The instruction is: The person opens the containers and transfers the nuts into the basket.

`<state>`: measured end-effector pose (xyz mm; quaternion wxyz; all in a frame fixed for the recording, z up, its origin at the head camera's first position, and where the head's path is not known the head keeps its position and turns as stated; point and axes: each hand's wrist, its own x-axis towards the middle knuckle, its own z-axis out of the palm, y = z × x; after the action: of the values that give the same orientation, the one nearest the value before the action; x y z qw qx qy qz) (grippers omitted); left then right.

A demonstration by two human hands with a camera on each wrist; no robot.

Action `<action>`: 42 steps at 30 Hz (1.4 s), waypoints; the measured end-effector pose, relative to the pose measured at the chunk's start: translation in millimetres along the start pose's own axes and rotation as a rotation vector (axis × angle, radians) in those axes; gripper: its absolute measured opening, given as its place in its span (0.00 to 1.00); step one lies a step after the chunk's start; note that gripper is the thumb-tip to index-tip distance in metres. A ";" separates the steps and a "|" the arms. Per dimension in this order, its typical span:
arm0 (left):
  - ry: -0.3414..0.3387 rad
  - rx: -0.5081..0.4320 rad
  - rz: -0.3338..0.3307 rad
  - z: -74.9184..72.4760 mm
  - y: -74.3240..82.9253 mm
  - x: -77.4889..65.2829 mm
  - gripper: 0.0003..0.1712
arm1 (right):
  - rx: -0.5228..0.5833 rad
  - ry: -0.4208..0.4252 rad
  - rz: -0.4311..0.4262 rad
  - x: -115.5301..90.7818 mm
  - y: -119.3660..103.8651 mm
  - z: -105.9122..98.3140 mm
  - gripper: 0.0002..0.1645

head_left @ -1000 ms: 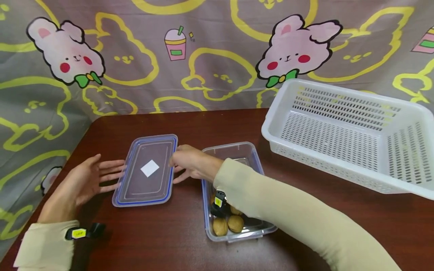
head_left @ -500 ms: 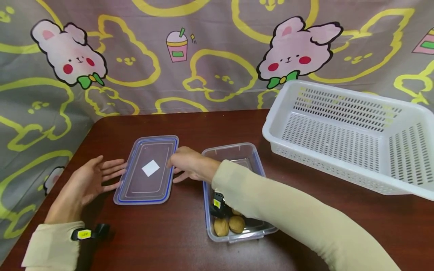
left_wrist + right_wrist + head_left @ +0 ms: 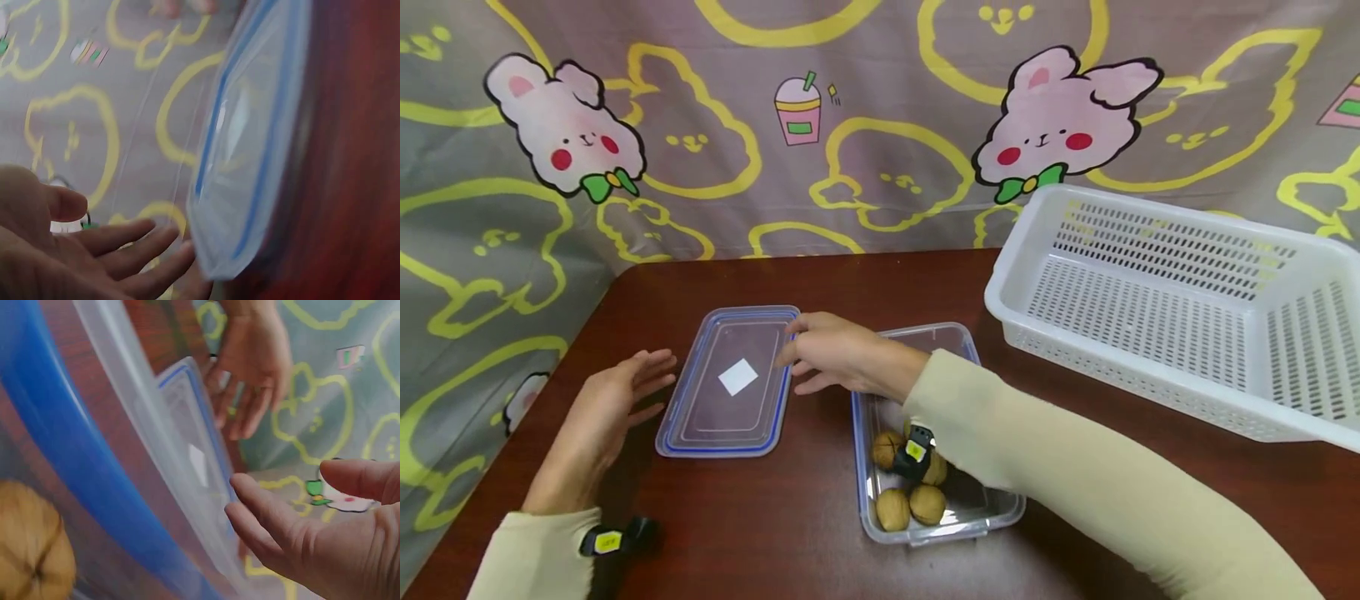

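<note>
A clear plastic lid with a blue seal and a white square label lies flat on the dark red table. My left hand hovers just off its left edge, fingers extended and holding nothing. At the lid's right edge is my right hand, fingers loosely spread, with nothing gripped. Beneath the right forearm stands a clear food container holding several walnuts. The right wrist view shows one walnut close up, beside the container's blue-edged wall. The right sleeve hides part of the container.
A large white perforated basket stands at the right of the table, toward the back. Behind the table hangs a grey curtain with cartoon rabbits. Dark wrist cameras sit on both wrists.
Both hands have lifted slightly away from the lid's edges, and the right hand has opened its fingers and shifted right. The lid lies as before; the whole view has shifted a little.
</note>
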<state>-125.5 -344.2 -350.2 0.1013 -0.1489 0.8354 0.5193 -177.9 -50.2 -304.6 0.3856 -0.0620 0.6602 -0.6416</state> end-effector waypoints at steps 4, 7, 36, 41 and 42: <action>0.152 0.098 0.034 27.5 13.4 -19.9 0.37 | -0.049 -0.038 -0.047 -19.0 -4.8 -17.4 0.34; 0.238 0.178 0.101 47.3 19.1 -33.7 0.36 | -0.087 -0.055 -0.074 -33.5 -6.0 -31.1 0.31; 0.016 0.088 0.367 161.7 36.7 -118.6 0.46 | -0.394 -0.058 -0.246 -114.1 38.7 -91.9 0.27; -0.068 0.032 0.353 178.5 28.9 -128.2 0.52 | -0.478 -0.037 -0.281 -117.4 50.1 -90.9 0.26; -0.082 0.016 0.353 181.6 27.5 -129.1 0.53 | -0.494 -0.033 -0.285 -117.4 52.4 -90.1 0.26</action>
<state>-11.8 -151.2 -365.3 0.0438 0.0221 0.8479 0.5279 -127.7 98.4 -311.9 0.2755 -0.2569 0.7747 -0.5079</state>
